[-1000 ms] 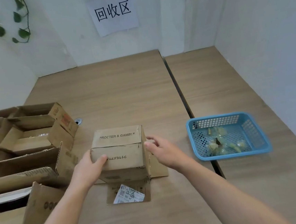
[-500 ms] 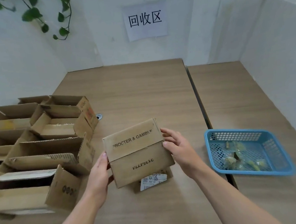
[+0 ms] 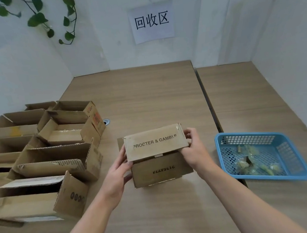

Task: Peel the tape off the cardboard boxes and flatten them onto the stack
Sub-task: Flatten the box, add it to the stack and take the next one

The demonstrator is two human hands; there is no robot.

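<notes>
A wide desk (image 3: 147,98) of pale wood-grain laminate fills the middle of the frame. A dark straight seam (image 3: 207,99) divides it from a second slab on the right. Smooth white partition panels (image 3: 23,76) box it in on the left, at the back and on the right.

At the left edge sits a huddle of open cardboard boxes (image 3: 59,159). They are brown and rectangular, with flaps up, and some torn edges show the corrugated fluting.

At the right, a shallow rectangular basket (image 3: 227,146) of blue plastic lattice holds crumpled, glossy yellowish tape scraps (image 3: 247,163).

In the lower centre is the small matte brown box (image 3: 159,170). Its upper flap is printed "PROCTER & GAMBLE" and its near face carries upside-down digits. Whether its base touches the desk cannot be told.

The left hand (image 3: 117,174) grips the box's left side, with the thumb at the flap's lower corner. The right hand (image 3: 193,150) grips the right end of the flap, fingers curled over its edge.

At the upper centre, a white paper sign (image 3: 152,21) with black characters hangs on the back panel. A green leafy vine (image 3: 45,17) trails down at the upper left. A small round grommet (image 3: 106,121) lies in the desk beside the far boxes.
</notes>
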